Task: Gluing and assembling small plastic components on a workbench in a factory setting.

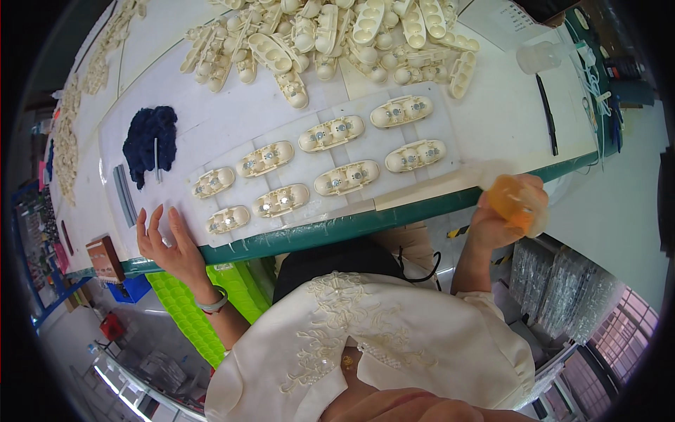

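Observation:
My left hand (169, 243) rests at the near left edge of the table, fingers spread and holding nothing. Grey strips (124, 195) lie just beyond its fingertips. At the right, past the table's front edge, my right hand (496, 219) is closed around an orange, partly see-through bottle-like object (511, 202); motion blurs its shape. Between my hands a whitish board (295, 224) carries two rows of cream oval plastic shells (346, 177), each with rounded pods and small shiny metal parts. The nearest shell to my left hand (228, 219) lies apart from it.
A heap of similar cream parts (327, 35) covers the far side. Dark blue fluffy material (150, 141) with a thin rod on it lies at left. A black pen (547, 114) and a clear bottle (538, 58) are at right. The table has a green front edge (316, 238).

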The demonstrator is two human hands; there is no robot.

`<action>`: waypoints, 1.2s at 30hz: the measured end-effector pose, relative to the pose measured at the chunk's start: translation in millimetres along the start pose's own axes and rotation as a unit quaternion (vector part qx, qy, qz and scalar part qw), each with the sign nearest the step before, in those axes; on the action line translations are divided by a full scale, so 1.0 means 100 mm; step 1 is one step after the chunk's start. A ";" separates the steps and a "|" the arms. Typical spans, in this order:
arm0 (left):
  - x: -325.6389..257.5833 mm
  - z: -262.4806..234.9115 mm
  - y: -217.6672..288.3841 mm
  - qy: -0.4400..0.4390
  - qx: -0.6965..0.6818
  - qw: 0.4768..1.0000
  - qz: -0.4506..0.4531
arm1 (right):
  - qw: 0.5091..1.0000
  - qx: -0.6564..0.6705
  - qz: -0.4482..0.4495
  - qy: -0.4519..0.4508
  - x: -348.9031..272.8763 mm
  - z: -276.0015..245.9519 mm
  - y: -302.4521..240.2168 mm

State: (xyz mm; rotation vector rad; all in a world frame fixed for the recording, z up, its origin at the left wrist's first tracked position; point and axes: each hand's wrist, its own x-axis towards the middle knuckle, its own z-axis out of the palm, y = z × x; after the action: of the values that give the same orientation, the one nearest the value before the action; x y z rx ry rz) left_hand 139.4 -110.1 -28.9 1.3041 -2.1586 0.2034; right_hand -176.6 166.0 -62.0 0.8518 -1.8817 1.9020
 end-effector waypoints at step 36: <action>0.99 -0.13 0.34 -0.321 -0.266 0.853 0.314 | 0.957 -0.226 0.020 -0.182 1.26 -0.51 0.06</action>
State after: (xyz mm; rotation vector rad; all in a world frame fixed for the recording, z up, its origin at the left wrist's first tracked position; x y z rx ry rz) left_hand 82.9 -162.1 42.8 0.3192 -2.8506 -0.6334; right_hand -285.8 193.9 13.8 1.0607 -2.4325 1.3007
